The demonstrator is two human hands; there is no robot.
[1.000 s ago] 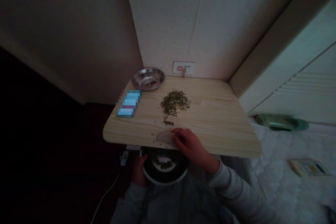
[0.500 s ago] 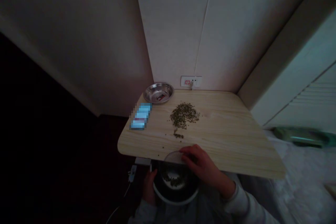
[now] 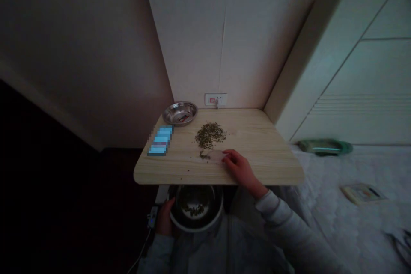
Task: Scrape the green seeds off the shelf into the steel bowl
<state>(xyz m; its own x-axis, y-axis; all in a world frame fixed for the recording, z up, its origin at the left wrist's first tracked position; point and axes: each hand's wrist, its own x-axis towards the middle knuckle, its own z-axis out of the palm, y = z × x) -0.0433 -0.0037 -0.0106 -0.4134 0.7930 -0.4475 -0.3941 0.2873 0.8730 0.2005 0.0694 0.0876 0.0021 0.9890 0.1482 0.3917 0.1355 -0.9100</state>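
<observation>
My left hand [image 3: 165, 218] is closed on the rim of a metal bowl [image 3: 195, 224], held just below the table's front edge. Small dark green grains lie in the bottom of this bowl. Over the tabletop, my right hand [image 3: 239, 169] pinches a thin, translucent, round-edged piece [image 3: 214, 156]; its exact kind is unclear. The piece's left edge is by a few stray grains, at the near end of a spread-out pile of green grains [image 3: 210, 134] on the light wooden table [image 3: 257, 137].
A shallow steel dish [image 3: 180, 113] stands at the table's back left, with a lit phone [image 3: 161, 140] in front of it. A wall socket [image 3: 215, 99] is behind the table. A green bottle [image 3: 324, 147] lies on the bed to the right, beside a flat booklet-like object [image 3: 362, 193].
My right hand has moved from above the bowl forward over the table, carrying the translucent piece to the stray grains. The view has shifted right; my left hand still holds the bowl.
</observation>
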